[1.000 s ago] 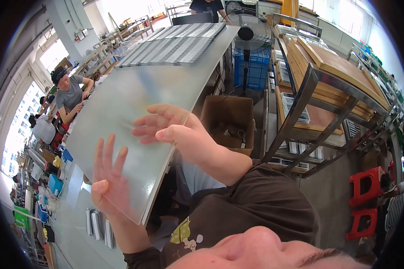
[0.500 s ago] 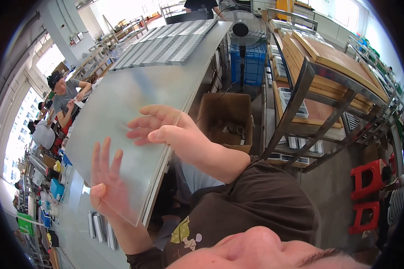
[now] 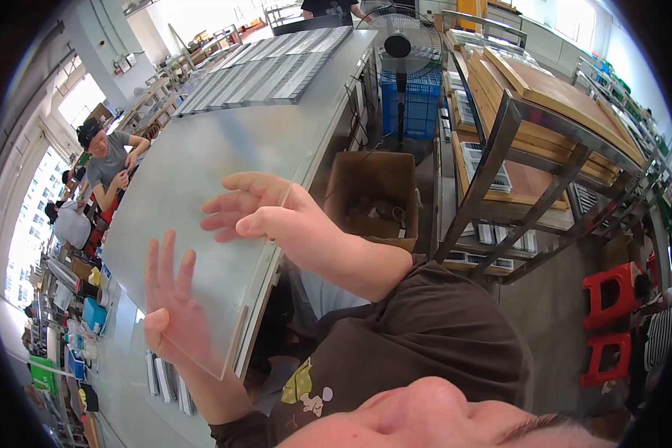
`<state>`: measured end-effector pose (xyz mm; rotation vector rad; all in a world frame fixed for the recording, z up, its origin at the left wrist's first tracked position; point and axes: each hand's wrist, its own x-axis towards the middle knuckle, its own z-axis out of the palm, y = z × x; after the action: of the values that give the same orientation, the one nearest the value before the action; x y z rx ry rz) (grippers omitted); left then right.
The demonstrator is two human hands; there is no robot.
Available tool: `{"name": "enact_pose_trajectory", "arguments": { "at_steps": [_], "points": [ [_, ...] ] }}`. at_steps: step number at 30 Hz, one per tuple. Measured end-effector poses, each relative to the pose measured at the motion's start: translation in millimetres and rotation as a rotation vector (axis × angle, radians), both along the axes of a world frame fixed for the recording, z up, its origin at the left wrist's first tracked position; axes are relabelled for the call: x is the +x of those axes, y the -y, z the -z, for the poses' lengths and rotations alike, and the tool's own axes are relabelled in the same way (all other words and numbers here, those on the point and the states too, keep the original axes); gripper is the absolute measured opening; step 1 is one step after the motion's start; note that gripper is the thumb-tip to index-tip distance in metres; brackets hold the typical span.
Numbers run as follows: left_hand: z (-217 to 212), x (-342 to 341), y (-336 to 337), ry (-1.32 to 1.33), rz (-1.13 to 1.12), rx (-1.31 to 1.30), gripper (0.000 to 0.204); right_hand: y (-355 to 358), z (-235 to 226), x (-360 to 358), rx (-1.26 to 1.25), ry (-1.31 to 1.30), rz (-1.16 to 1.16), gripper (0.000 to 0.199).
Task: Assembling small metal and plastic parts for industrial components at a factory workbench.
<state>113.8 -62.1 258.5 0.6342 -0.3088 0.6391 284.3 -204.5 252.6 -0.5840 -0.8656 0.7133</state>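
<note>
A large, see-through, slightly hazy flat sheet (image 3: pixel 216 291) is tilted above the long worktable. My left hand (image 3: pixel 175 310) grips it at its near left corner, the thumb at the edge and the fingers spread, showing hazily through the sheet. Along its right edge, my right hand (image 3: pixel 265 213) has the sheet between thumb and fingers, the fingertips blurred through it. The far end of the sheet blends into the tabletop, so its outline there is hard to make out.
Rows of grey-white slatted strips (image 3: pixel 269 71) lie at the table's far end; several short strips (image 3: pixel 168 384) lie near left. On the right stand an open cardboard box (image 3: pixel 372 198), a fan (image 3: pixel 398 46) and a metal rack (image 3: pixel 511 134). A co-worker (image 3: pixel 112 153) sits at left.
The sheet and both my hands have shifted slightly left in the picture, while the grip looks the same. The co-worker's hands at left have moved.
</note>
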Motion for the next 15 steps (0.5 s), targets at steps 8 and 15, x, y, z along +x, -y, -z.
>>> {"name": "enact_pose_trajectory", "arguments": {
  "at_steps": [8, 15],
  "points": [
    [-0.5, 0.6, 0.3, -0.009, 0.023, 0.019, 0.11, 2.2, -1.5, 0.5, -0.006, -0.01, -0.003, 0.071],
    [9.2, -1.5, -12.0, -0.025, 0.082, 0.141, 0.096, 3.6, -0.6, 1.1, 0.001, -0.007, 0.002, 0.068]
  ]
}}
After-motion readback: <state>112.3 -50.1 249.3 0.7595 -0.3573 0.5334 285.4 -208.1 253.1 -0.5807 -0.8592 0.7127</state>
